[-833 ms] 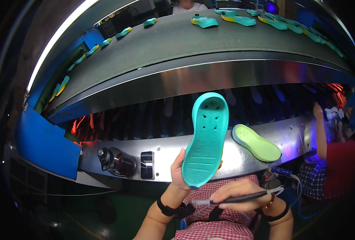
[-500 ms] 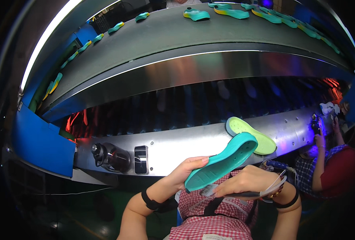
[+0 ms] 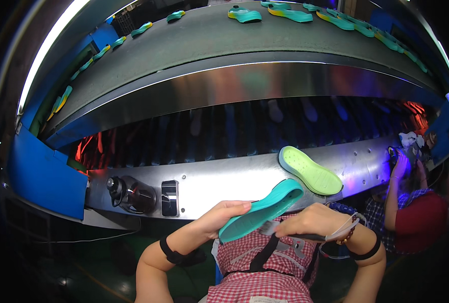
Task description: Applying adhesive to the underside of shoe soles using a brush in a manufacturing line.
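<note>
My left hand (image 3: 223,216) is closed on the left edge of a teal shoe sole (image 3: 254,217). The sole is tilted, with its hollow inner side facing me and its raised far end pointing up and right. In my right hand (image 3: 313,222) is a flat brush (image 3: 269,228) with pale bristles and a dark handle. Its bristles are at the sole's near right edge; whether they touch it I cannot tell. Just beyond, a lime-green sole (image 3: 313,174) lies on the metal ledge (image 3: 224,187).
On the ledge's left stand a dark bottle (image 3: 133,194) and a phone (image 3: 170,198). Behind runs a lower belt carrying soles (image 3: 275,111), with red glow at both ends. Above it, an upper belt (image 3: 184,45) carries several teal-yellow soles. A co-worker (image 3: 416,214) sits at right.
The teal sole has moved left and closer to me, and lies flatter. My right hand's brush has come up to the sole's near edge. The whole view has shifted slightly.
</note>
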A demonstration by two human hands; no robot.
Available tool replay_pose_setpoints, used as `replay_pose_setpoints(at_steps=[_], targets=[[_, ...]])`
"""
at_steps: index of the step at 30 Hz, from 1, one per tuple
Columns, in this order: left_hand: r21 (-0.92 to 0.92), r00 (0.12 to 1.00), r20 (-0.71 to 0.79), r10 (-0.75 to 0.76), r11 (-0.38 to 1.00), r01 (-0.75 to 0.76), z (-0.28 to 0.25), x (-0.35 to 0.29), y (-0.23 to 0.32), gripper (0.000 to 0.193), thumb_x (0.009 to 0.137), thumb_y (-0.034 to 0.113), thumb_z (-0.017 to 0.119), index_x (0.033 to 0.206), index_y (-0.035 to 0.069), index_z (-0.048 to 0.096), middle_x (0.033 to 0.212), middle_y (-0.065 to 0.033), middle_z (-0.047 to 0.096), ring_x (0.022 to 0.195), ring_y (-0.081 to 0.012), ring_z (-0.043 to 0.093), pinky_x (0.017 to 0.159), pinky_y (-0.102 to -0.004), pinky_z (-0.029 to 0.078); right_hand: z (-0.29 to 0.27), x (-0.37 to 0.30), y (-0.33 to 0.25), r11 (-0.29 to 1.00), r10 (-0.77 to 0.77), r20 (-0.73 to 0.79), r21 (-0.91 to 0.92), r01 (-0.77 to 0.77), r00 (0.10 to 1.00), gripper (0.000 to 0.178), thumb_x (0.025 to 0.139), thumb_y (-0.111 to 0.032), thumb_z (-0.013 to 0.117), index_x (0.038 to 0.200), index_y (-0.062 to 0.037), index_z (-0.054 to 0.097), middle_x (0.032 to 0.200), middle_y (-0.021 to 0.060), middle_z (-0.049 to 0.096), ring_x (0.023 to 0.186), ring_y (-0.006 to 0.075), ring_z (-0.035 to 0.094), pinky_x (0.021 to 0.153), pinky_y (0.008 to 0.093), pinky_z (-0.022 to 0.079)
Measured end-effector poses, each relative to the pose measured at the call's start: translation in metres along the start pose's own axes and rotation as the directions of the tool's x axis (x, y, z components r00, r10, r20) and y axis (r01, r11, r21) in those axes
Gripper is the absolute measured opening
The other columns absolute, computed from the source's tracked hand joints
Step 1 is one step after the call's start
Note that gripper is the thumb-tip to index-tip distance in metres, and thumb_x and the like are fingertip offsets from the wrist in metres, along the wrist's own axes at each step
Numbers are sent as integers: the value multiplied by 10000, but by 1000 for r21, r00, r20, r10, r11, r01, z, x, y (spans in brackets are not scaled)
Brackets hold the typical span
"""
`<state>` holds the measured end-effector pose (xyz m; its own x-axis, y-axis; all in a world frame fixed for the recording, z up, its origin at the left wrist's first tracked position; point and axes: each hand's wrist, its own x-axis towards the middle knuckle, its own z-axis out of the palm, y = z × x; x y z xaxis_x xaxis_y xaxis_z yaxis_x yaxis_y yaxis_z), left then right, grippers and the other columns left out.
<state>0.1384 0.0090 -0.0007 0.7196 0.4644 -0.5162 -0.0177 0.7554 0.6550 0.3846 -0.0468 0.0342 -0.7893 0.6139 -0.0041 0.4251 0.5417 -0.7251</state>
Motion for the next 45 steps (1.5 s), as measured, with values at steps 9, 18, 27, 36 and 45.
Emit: replay_pose_setpoints(at_steps=[9,18,27,36,45], targets=[[14,996,-40,75,997,-75,-16,1,-4,419,868,237,497,1185,-34,456,1099,-145,543,924,-170,579,786,-272,483,-1,-9,16,994,-24,-169,99,41,985,240,766,-81,580,999,-23,569,979,128,609,872,271,599,745,311,483],[-563,972,186,144,826,-14,-12,17,-24,439,890,253,354,1195,-60,394,1119,-213,515,975,-282,559,859,-392,450,46,18,3,847,183,-515,514,131,837,182,757,-48,592,928,9,614,833,119,642,718,163,621,648,231,483],[-460,987,91,131,885,-76,-12,13,-25,442,872,246,381,1177,-73,409,1113,-214,519,970,-280,557,861,-383,445,50,21,7,968,-249,-571,-135,210,782,209,681,-65,623,884,-16,613,883,115,639,676,213,641,579,274,529],[-467,994,43,96,882,-65,-23,9,-29,437,860,242,408,1187,-47,414,1114,-206,522,970,-282,564,858,-396,453,37,11,14,845,-357,-434,-528,87,827,228,649,-88,639,862,-27,590,933,114,620,452,145,554,404,221,441],[-510,991,-30,128,851,-125,-15,6,-36,420,875,232,392,1186,-50,412,1109,-199,528,973,-273,565,852,-385,459,33,18,50,933,-189,-757,-338,-127,625,219,675,-14,624,891,7,593,927,187,612,669,238,637,576,279,521]])
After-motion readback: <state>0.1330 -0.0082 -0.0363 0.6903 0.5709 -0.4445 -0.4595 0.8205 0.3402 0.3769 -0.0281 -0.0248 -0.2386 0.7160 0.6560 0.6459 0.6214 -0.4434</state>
